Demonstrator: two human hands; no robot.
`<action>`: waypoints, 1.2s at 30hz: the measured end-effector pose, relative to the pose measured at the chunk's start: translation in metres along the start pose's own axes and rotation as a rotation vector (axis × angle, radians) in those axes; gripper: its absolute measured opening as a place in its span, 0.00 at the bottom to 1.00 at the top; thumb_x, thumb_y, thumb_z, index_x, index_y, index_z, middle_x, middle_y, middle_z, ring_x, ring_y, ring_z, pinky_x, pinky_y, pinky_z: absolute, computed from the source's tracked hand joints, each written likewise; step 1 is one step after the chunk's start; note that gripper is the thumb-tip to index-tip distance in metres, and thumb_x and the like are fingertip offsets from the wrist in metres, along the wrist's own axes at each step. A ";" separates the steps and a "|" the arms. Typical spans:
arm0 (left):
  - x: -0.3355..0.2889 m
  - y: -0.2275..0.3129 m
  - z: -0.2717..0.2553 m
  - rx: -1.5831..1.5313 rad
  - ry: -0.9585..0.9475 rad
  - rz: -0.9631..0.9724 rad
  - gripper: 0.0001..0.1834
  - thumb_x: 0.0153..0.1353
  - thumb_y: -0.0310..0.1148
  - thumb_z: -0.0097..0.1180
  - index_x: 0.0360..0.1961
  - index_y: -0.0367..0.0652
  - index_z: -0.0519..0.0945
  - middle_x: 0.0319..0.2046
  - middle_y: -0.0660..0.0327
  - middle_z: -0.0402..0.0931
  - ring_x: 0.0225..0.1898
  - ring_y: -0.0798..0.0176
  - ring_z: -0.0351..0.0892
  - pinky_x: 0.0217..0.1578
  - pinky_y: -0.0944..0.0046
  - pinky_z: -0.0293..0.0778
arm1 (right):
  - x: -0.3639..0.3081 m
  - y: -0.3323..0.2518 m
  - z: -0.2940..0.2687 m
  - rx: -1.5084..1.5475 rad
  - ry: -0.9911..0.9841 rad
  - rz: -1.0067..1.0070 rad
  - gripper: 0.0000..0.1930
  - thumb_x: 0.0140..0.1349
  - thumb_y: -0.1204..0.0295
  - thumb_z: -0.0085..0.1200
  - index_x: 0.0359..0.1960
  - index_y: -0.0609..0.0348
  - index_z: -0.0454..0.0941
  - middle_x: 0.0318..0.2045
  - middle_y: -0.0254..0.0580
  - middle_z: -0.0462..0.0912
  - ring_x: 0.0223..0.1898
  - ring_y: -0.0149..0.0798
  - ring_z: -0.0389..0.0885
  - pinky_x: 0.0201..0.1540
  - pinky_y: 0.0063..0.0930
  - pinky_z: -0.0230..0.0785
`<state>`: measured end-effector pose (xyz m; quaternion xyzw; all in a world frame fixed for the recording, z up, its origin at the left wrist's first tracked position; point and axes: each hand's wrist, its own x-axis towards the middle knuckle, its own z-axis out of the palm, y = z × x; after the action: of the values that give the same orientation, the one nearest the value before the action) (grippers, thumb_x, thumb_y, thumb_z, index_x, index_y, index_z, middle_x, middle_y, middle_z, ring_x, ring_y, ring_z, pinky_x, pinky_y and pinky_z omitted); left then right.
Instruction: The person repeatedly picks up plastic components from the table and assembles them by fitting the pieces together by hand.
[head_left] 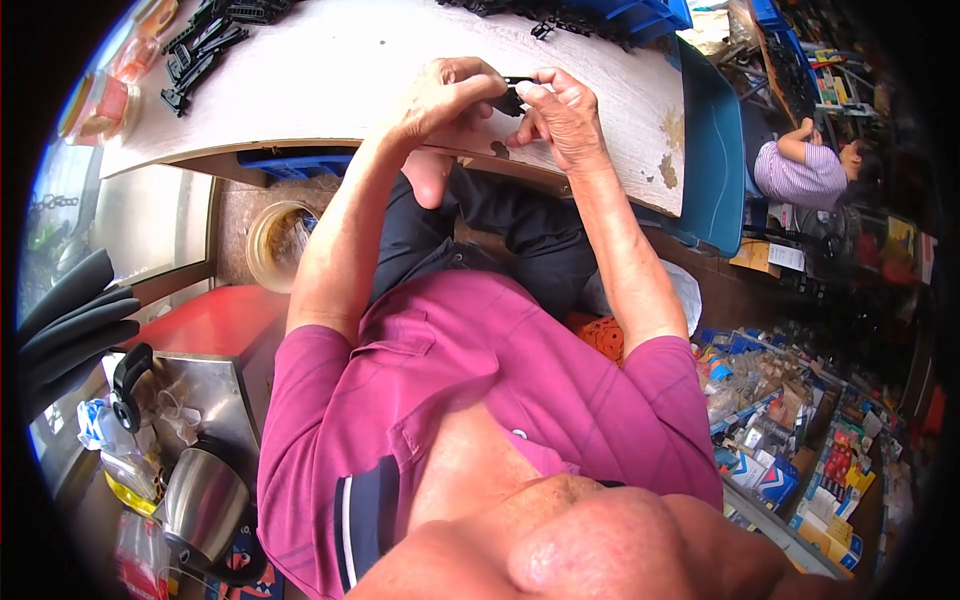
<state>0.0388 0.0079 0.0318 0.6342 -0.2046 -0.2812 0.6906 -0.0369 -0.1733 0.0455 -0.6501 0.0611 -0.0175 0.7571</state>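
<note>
Both hands pinching black part over table edge.
Left hand and right hand are gripping part, long axis running left-right; black clips lying far-left on table.

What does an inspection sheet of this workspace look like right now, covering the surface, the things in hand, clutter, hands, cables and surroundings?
Surface: pale wooden tabletop, worn and stained near its right edge.
Job's things: small black part held between both hands above the table edge.
Clutter: rows of black parts at the table's far left; more black pieces along the far edge.
Hands: left hand and right hand both pinch the small black part.
Cables: nothing seen.
Surroundings: steel kettle lower left, blue bin right of the table, packaged goods lower right, another person seated far right.
</note>
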 end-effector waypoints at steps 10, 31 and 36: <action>0.003 -0.007 0.023 -0.020 0.294 -0.010 0.11 0.59 0.35 0.59 0.33 0.36 0.81 0.23 0.60 0.78 0.22 0.71 0.75 0.23 0.70 0.73 | 0.000 0.014 0.005 -0.076 0.130 0.042 0.22 0.65 0.53 0.56 0.33 0.66 0.75 0.12 0.32 0.66 0.10 0.28 0.65 0.14 0.27 0.68; 0.000 -0.008 0.053 -0.287 0.249 -0.008 0.12 0.62 0.36 0.57 0.36 0.37 0.78 0.22 0.63 0.76 0.19 0.72 0.72 0.19 0.70 0.71 | -0.014 0.009 0.010 0.077 0.331 0.079 0.17 0.66 0.56 0.53 0.27 0.57 0.76 0.10 0.30 0.65 0.09 0.28 0.62 0.11 0.29 0.65; 0.034 -0.005 0.066 0.019 0.271 0.151 0.19 0.64 0.46 0.56 0.43 0.39 0.80 0.23 0.61 0.77 0.22 0.68 0.75 0.23 0.66 0.72 | -0.018 0.021 -0.026 0.188 0.416 -0.124 0.18 0.66 0.55 0.55 0.24 0.53 0.74 0.08 0.27 0.60 0.09 0.27 0.58 0.14 0.30 0.65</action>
<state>0.0220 -0.0643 0.0320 0.6556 -0.1591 -0.1384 0.7251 -0.0584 -0.1936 0.0226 -0.5617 0.1737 -0.2031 0.7830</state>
